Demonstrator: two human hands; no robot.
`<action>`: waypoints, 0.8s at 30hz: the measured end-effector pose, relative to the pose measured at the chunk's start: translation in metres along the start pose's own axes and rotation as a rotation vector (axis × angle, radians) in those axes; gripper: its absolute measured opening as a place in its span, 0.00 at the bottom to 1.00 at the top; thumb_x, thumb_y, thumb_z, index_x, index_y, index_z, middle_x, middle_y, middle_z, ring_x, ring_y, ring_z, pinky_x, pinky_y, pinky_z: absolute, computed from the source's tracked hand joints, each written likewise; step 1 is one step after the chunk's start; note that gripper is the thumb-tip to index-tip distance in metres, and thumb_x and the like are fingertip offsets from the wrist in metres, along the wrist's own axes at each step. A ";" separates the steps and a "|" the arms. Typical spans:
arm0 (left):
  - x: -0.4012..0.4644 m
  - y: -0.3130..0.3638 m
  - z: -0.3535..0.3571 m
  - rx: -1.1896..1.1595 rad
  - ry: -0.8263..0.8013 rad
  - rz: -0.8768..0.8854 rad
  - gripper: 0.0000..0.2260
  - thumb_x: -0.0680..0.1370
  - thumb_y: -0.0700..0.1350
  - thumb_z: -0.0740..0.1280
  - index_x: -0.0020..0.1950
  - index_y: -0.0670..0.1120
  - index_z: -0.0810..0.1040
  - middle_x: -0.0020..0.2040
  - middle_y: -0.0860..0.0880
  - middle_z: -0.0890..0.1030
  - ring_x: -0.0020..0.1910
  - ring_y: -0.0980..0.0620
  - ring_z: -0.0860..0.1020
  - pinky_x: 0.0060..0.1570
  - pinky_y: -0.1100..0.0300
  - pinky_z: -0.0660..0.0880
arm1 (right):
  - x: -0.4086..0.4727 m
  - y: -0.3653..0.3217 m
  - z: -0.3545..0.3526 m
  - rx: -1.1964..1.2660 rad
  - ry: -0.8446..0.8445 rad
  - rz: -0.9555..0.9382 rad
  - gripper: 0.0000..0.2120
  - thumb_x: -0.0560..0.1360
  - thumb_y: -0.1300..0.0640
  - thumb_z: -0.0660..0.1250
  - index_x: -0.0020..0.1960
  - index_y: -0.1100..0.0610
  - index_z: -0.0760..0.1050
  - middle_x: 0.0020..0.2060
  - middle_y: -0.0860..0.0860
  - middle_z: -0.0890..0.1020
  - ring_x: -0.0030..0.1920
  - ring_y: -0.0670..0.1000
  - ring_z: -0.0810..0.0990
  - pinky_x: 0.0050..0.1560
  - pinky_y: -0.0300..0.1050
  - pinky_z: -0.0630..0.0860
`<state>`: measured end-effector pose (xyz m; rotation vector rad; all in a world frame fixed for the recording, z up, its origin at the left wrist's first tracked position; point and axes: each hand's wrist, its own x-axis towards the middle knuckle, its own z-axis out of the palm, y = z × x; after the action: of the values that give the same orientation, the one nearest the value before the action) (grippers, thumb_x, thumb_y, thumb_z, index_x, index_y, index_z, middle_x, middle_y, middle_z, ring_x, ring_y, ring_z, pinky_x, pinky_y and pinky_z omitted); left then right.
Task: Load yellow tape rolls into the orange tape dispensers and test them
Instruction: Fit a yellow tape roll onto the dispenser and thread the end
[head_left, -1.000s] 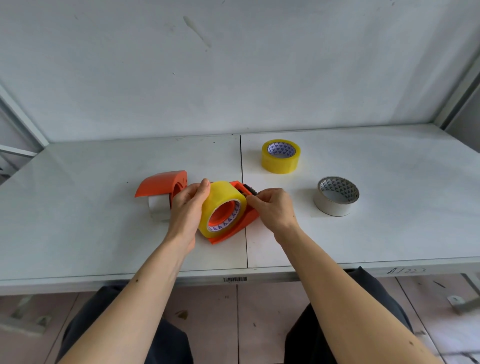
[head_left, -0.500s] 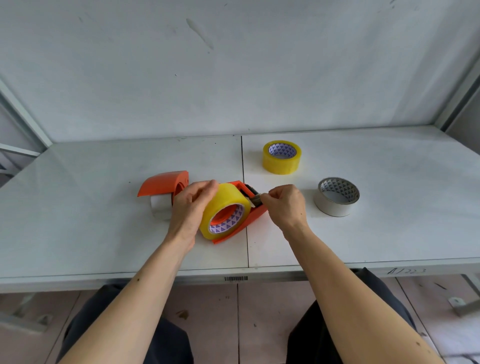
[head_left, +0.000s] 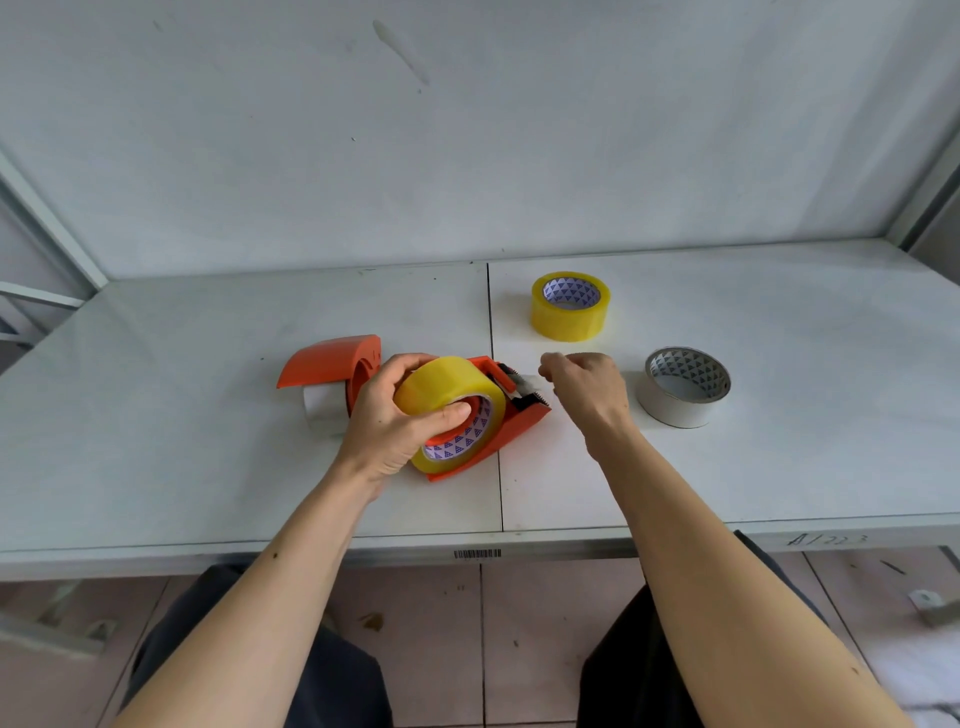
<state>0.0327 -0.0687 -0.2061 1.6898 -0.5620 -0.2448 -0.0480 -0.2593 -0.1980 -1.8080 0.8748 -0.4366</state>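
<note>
The left hand (head_left: 395, 421) grasps the yellow tape roll (head_left: 451, 402) seated in the orange dispenser (head_left: 511, 421) on the white table (head_left: 182, 415). The right hand (head_left: 584, 387), just beside the cutter end, pinches a clear tape strip (head_left: 527, 383). A second yellow roll (head_left: 570, 306) lies behind.

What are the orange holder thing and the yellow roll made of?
The orange dispenser looks like hard, smooth moulded plastic. The yellow tape roll looks like glossy, see-through plastic film, wound round what seems a printed cardboard core.
</note>
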 end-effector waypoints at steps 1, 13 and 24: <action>0.000 0.000 0.001 0.000 -0.003 0.001 0.22 0.61 0.47 0.79 0.52 0.55 0.78 0.51 0.52 0.82 0.49 0.54 0.82 0.46 0.63 0.77 | -0.001 0.000 0.000 0.021 -0.012 0.001 0.22 0.72 0.50 0.63 0.44 0.71 0.78 0.41 0.66 0.82 0.40 0.66 0.76 0.42 0.52 0.76; 0.004 -0.004 -0.004 0.018 -0.043 0.001 0.29 0.59 0.52 0.80 0.58 0.51 0.77 0.55 0.47 0.81 0.53 0.49 0.82 0.44 0.62 0.78 | 0.006 0.004 0.007 -0.152 -0.087 -0.105 0.21 0.79 0.56 0.62 0.29 0.58 0.62 0.28 0.52 0.64 0.30 0.52 0.61 0.30 0.45 0.58; 0.002 -0.004 -0.007 0.170 -0.101 0.009 0.29 0.61 0.60 0.77 0.58 0.51 0.77 0.51 0.50 0.83 0.50 0.50 0.82 0.50 0.51 0.81 | 0.015 0.011 0.003 0.023 0.015 0.001 0.17 0.81 0.54 0.57 0.43 0.62 0.78 0.31 0.49 0.79 0.39 0.54 0.76 0.40 0.46 0.69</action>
<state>0.0387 -0.0632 -0.2080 1.8461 -0.6812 -0.2834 -0.0394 -0.2707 -0.2108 -1.7851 0.8775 -0.4589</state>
